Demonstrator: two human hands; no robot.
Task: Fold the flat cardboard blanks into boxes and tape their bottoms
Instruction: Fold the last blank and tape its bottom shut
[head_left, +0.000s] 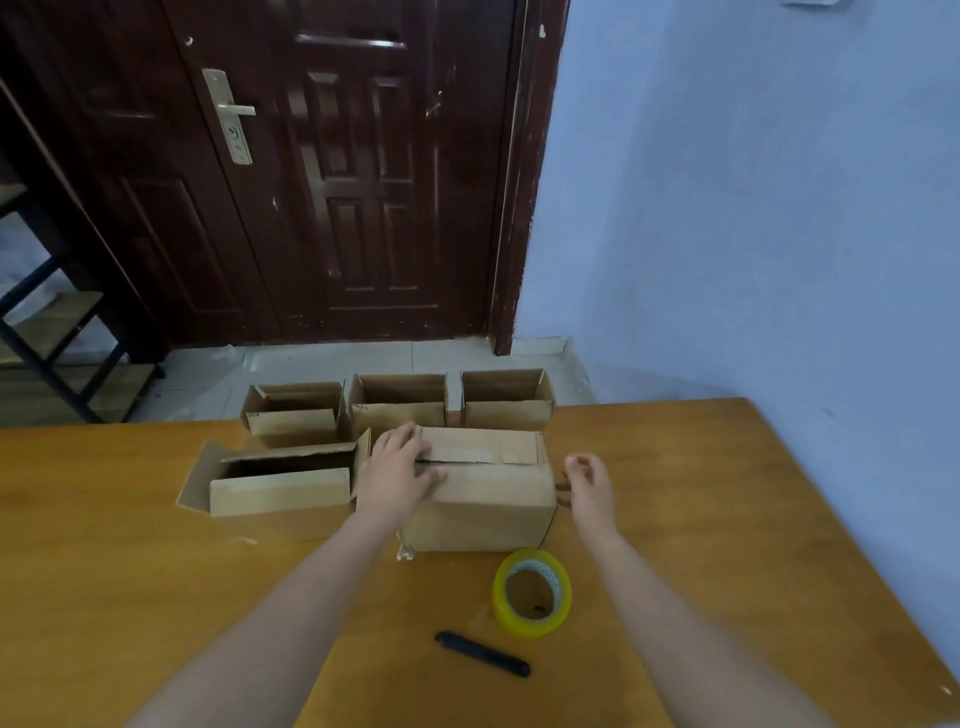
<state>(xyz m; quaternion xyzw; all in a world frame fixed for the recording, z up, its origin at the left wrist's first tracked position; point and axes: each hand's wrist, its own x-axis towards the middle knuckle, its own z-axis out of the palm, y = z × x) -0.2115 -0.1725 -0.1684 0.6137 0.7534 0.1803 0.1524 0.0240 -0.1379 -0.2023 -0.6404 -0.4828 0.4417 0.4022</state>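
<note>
A cardboard box (488, 504) stands in the middle of the wooden table (701, 519) with its folded flaps facing up. My left hand (397, 470) presses flat on the left end of those flaps, fingers straight. My right hand (589, 480) hovers beside the box's right end, fingers loosely curled and holding nothing. A roll of yellow tape (532, 592) stands on the table just in front of the box. A black cutter (483, 653) lies nearer to me.
An open-topped box (280, 488) sits to the left of the held box. Three more open boxes (397, 405) line the table's far edge. Beyond are a dark wooden door (337, 171), a blue wall and a shelf frame (57, 338) at left.
</note>
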